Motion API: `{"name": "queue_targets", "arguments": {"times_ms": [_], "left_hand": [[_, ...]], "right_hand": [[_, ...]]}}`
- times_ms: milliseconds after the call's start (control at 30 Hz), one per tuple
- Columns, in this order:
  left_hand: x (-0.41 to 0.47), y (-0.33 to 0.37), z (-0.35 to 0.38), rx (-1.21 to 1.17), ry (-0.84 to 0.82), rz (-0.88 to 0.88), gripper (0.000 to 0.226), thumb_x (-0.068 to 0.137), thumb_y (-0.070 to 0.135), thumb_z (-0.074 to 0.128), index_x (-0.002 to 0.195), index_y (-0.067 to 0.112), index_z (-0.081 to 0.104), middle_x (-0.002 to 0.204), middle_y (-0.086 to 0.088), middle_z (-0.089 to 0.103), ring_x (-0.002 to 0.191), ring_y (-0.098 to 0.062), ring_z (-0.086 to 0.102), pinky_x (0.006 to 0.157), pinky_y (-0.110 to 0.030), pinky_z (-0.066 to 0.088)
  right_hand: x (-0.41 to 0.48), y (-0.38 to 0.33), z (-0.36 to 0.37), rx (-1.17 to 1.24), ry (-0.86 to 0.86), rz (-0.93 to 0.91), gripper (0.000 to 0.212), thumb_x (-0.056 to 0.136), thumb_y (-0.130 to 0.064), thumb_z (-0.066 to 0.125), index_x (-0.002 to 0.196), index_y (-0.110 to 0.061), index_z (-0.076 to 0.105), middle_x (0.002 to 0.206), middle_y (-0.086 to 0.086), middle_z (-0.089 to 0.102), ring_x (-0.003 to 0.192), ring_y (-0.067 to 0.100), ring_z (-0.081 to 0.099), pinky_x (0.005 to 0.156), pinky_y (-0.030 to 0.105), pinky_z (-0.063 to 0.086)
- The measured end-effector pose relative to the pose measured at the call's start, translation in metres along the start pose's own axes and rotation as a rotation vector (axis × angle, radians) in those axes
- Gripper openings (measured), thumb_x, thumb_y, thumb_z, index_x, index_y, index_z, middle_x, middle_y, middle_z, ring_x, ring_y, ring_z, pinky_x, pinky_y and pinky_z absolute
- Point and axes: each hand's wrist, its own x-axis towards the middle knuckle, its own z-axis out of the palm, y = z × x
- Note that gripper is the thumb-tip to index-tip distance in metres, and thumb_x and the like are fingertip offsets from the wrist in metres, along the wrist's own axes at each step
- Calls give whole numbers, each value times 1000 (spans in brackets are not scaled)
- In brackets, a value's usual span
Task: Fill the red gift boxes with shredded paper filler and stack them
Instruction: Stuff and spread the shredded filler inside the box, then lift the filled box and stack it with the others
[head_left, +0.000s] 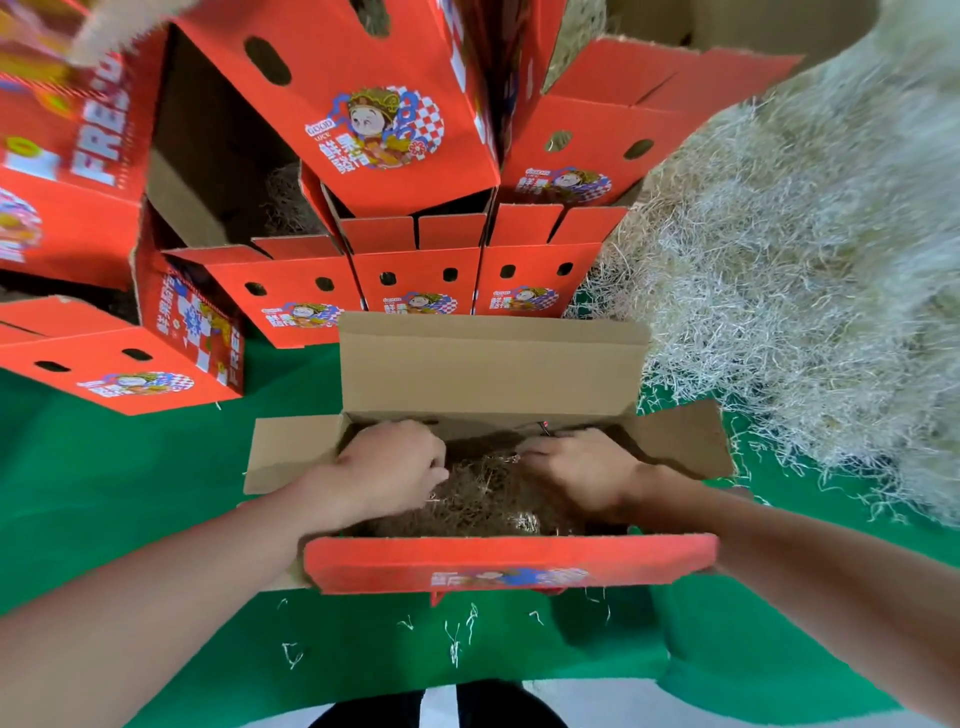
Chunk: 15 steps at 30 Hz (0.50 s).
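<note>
An open red gift box (488, 364) is seen at the lower centre of the frame, set on a green surface (130, 493). Its brown back flap is raised, its side flaps are spread to left and right, and its red printed front flap (509, 564) is folded toward the viewer. Shredded paper filler (478, 493) is held inside the box, well below the rim.

Both hands are sunk into the box from the lower edge of the frame. The left hand (395, 462) is laid on the filler at the box's left end with its fingers curled downward. The right hand (576, 467) is laid at the right end with its fingers bent and pointed toward the centre. Whether strands are gripped by either hand cannot be told.

A few loose strands (457, 639) are scattered on the green surface just in front of the box. Behind it, across the upper centre of the frame, stacked red boxes (384, 119) are piled in rows, with printed faces and oval holes turned toward the viewer. A tilted red box (104, 364) is seen at the left. A large pile of pale filler (805, 260) is heaped along the right side of the frame, beside the open box's right flap.
</note>
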Motion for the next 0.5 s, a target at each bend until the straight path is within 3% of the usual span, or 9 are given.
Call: {"name": "queue_targets", "arguments": {"times_ms": [67,133,200,267,333,400,500], "left_hand": [[-17,0,-14,-236,166,-46,22,89,37,57,75,22,66,81,6,65,81,-14,61,71,-30,46],[-38,1,-30,-602,160,-45,21,87,31,62,71,19,67,73,7,67,71,-6,62,71,-27,46],[-60,5,-47,-887,5,24,19,88,27,61,75,17,70,77,2,72,71,-8,67,68,-22,50],[-76,8,-59,-939,-106,83,21,90,28,60,80,15,72,78,1,72,67,-7,64,61,-18,48],[-84,10,-66,-818,-113,124,27,88,36,61,84,13,74,72,1,65,62,-5,53,58,-18,39],[-88,12,-68,-716,-109,176,25,86,36,64,86,13,74,72,2,63,63,-4,50,61,-20,37],[-91,14,-67,-599,-143,220,14,80,31,71,91,24,74,89,12,71,74,3,59,72,-18,45]], "right_hand": [[-16,1,-17,77,385,54,20,82,-9,58,99,-11,67,96,6,67,78,25,66,56,32,53],[-34,-2,-29,130,692,116,12,79,-6,59,89,-9,67,84,5,65,60,23,62,42,28,49],[-45,-2,-37,100,860,227,20,77,-7,60,97,-8,64,97,9,60,74,24,60,53,31,51],[-46,3,-44,67,880,411,49,68,-4,67,115,-8,56,121,16,51,106,32,49,86,44,47],[-45,11,-55,165,791,628,73,68,-5,69,135,-11,41,142,17,34,129,36,31,105,51,31],[-42,13,-60,368,671,759,86,73,-9,69,145,-16,22,146,14,30,132,34,31,107,49,31],[-35,10,-60,589,632,798,91,74,-2,67,147,-19,13,124,12,48,99,27,56,87,42,49]]}}
